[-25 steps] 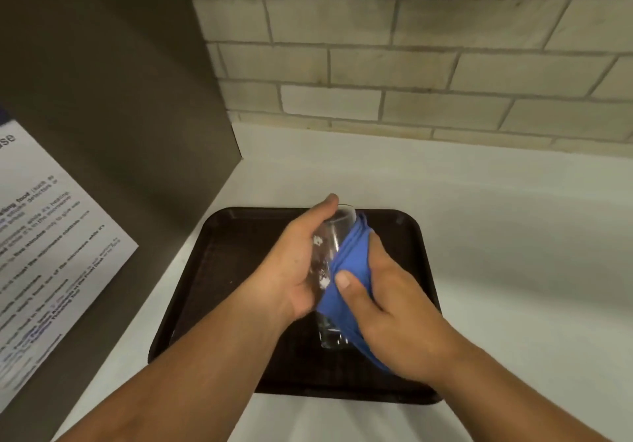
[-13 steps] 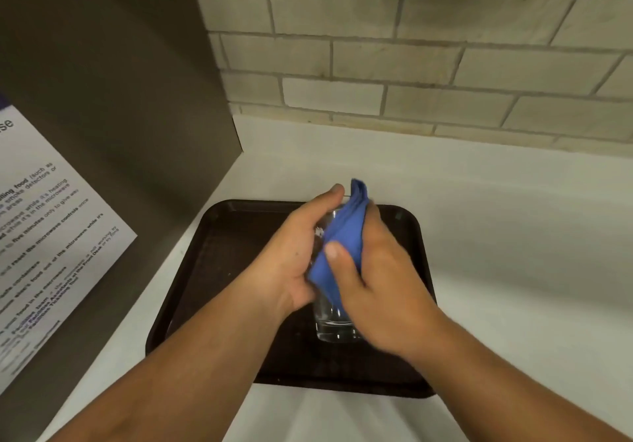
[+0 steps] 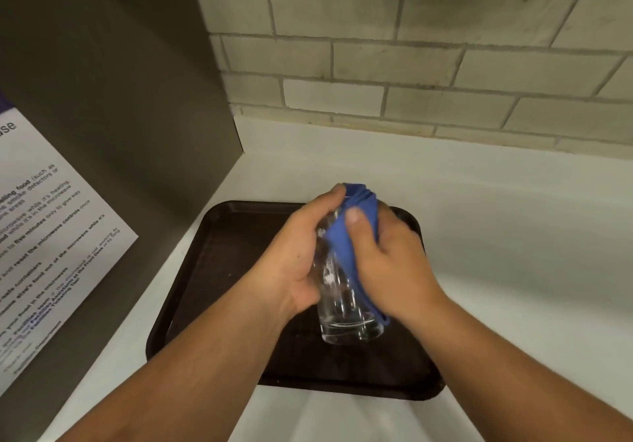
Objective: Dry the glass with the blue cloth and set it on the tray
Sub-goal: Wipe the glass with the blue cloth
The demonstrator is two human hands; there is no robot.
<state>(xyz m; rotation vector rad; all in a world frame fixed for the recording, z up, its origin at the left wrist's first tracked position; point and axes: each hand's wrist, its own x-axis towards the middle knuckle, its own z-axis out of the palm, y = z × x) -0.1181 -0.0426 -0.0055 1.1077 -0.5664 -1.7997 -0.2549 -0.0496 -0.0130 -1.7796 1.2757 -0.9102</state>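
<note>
A clear drinking glass (image 3: 346,318) is held above the dark brown tray (image 3: 219,270), its thick base toward me and its mouth pointing away. My left hand (image 3: 294,256) grips the glass along its left side. My right hand (image 3: 387,263) presses the blue cloth (image 3: 346,236) against the right side and over the far rim of the glass. The cloth hides the rim and most of the right wall. The tray lies on the white counter under both hands.
A dark grey appliance side (image 3: 113,105) stands at the left, with a printed white notice (image 3: 41,229) stuck on it. A beige brick wall (image 3: 411,51) backs the white counter (image 3: 513,229), which stretches to the right of the tray.
My right hand has slid the blue cloth up along the glass toward its far rim. More of the glass's base now shows. The left hand has kept its grip.
</note>
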